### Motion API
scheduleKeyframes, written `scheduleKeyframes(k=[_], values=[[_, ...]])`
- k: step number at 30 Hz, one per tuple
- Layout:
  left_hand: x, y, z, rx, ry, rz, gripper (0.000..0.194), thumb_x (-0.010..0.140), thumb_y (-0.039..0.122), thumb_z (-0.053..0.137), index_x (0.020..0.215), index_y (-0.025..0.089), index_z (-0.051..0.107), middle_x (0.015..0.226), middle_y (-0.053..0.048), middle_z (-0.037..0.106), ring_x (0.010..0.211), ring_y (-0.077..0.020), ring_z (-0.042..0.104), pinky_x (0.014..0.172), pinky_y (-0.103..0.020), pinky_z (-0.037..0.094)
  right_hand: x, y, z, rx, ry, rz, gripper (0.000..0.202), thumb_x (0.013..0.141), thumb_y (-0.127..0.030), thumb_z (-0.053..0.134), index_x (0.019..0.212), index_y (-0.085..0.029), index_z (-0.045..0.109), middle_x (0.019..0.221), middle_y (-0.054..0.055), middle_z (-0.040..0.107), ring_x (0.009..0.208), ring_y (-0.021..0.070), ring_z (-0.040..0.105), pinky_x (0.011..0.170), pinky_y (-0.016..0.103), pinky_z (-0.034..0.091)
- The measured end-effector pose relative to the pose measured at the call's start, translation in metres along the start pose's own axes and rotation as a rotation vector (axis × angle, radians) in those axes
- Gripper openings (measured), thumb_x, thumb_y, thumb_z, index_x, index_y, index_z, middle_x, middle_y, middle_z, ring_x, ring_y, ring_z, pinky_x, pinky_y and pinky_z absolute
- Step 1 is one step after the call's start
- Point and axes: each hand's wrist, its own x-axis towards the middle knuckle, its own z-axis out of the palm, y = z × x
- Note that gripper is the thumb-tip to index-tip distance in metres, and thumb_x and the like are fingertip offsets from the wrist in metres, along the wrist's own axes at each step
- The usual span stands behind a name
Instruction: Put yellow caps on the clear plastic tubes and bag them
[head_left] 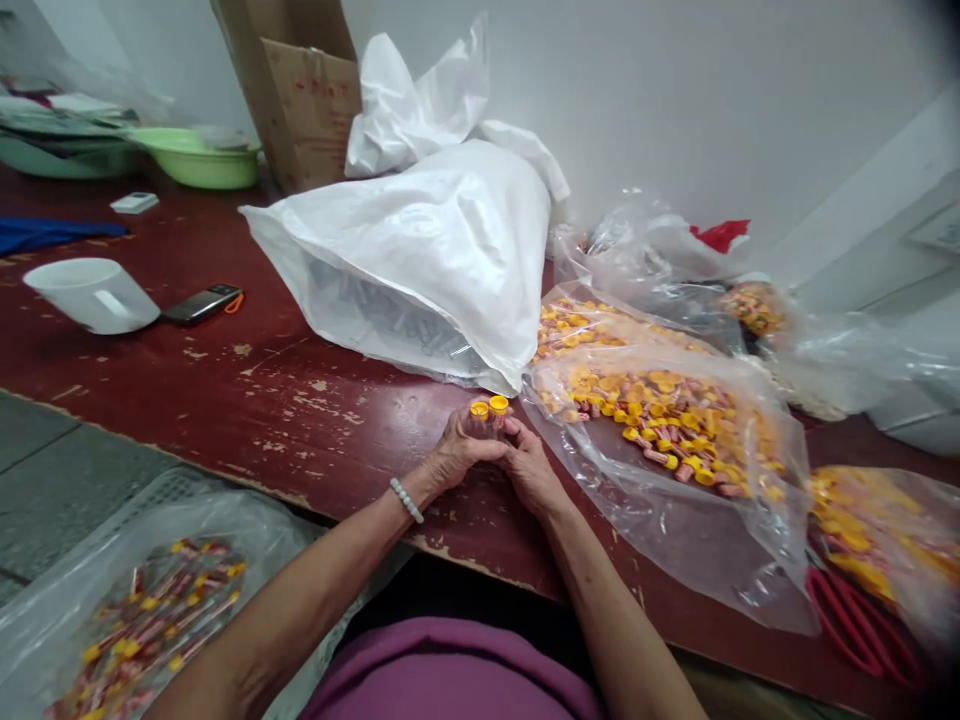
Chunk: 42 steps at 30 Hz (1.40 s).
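Note:
Above the table's front edge, my left hand (pixel 456 450) and my right hand (pixel 534 468) meet, fingers closed. A clear tube with a yellow cap (pixel 478 411) stands upright in my left hand. Right beside it, a second yellow cap (pixel 498 404) tops another tube, at the fingertips of my right hand; my fingers hide most of both tubes. Just beyond my hands lies a white sack (pixel 457 230), its mouth showing many clear tubes (pixel 382 310). To the right, a clear plastic bag (pixel 739 545) holds many yellow-capped pieces with reddish bodies (pixel 667 415).
A lined basket (pixel 161 490) of capped tubes sits low at left. On the worn red table (pixel 285 400) are a white mug (pixel 94 295), a black device (pixel 204 303), a green basin (pixel 199 160) and a cardboard box (pixel 311 110). Red-handled scissors (pixel 855 620) lie at right.

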Motion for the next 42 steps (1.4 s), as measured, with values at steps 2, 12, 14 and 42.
scheduleKeyframes(k=[2,12,14,42], values=[[-0.001,0.000,0.002,0.057,-0.045,0.023,0.037,0.052,0.013,0.072,0.088,0.014,0.060,0.085,-0.002,0.064,0.080,-0.0159,0.060,0.080,-0.030,0.048,-0.001,0.003,-0.008,0.065,0.022,0.048,0.032,0.069,-0.041,0.069,0.092,-0.019,0.065,0.086,0.002,0.068,0.078,0.0174,0.062,0.068,0.030,0.051],[0.010,-0.013,-0.009,0.604,-0.071,0.135,0.043,0.059,0.009,0.061,0.102,0.015,0.057,0.086,-0.002,0.064,0.073,-0.0139,0.058,0.066,-0.023,0.045,-0.013,-0.026,-0.028,-0.192,0.439,-0.243,0.039,0.073,-0.036,0.069,0.107,-0.020,0.061,0.098,0.004,0.066,0.080,0.0150,0.062,0.077,0.033,0.052],[0.012,-0.016,-0.010,0.625,-0.094,0.136,0.043,0.061,0.010,0.061,0.103,0.015,0.057,0.087,-0.002,0.064,0.074,-0.0141,0.058,0.067,-0.023,0.045,-0.016,-0.028,-0.020,-0.316,0.429,-0.316,0.033,0.078,-0.035,0.065,0.107,-0.021,0.061,0.104,0.005,0.066,0.088,0.0164,0.062,0.081,0.034,0.051],[0.014,-0.024,-0.011,0.478,-0.038,-0.022,0.035,0.055,0.009,0.065,0.088,0.016,0.056,0.077,0.001,0.061,0.066,-0.0102,0.055,0.061,-0.022,0.044,-0.031,-0.040,-0.115,-1.149,0.583,-0.460,0.023,0.088,-0.024,0.043,0.100,-0.021,0.063,0.098,0.009,0.061,0.097,0.0221,0.054,0.088,0.042,0.044]])
